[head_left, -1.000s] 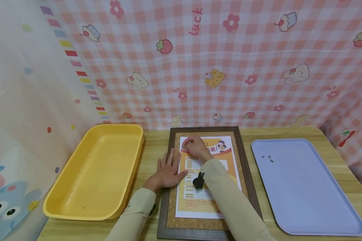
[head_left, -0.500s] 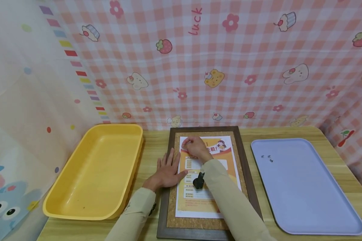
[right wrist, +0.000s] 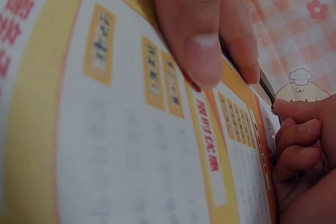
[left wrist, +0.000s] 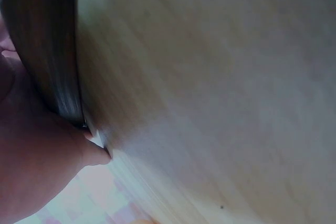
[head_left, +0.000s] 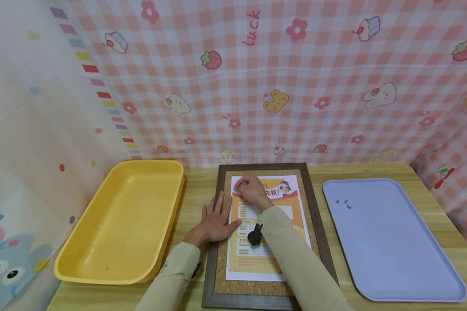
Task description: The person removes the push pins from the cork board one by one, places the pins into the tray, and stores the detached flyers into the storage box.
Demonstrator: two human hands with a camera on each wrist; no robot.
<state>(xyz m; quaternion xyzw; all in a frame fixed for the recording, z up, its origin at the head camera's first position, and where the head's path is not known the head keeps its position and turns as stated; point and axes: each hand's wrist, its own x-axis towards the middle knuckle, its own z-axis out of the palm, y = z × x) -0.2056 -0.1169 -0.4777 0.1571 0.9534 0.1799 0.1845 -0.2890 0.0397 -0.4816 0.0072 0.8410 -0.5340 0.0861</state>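
Note:
A printed orange-and-white poster (head_left: 257, 268) lies on a cork board (head_left: 227, 287) with a dark wooden frame (head_left: 324, 246). My left hand (head_left: 215, 224) rests spread over the frame's left side, its thumb reaching onto the poster's edge. At the poster's upper left corner, my right hand (head_left: 253, 190) has curled fingers, with thumb and index finger pinching a small pin (right wrist: 274, 110) that the fingers mostly hide. In the right wrist view, the left hand's thumb (right wrist: 203, 59) lies on the print. Three small metallic pins (head_left: 346, 202) lie on the light purple tray at the right.
A deep yellow bin (head_left: 169, 233) stands left of the board. The light purple tray (head_left: 397, 246) lies to its right on the wooden table (head_left: 198, 185). A pink checked curtain (head_left: 233, 86) hangs right behind the table.
Both hands keep their places at the board. Slightly more of the printed heading shows beside the right hand, and the head view has shifted a little.

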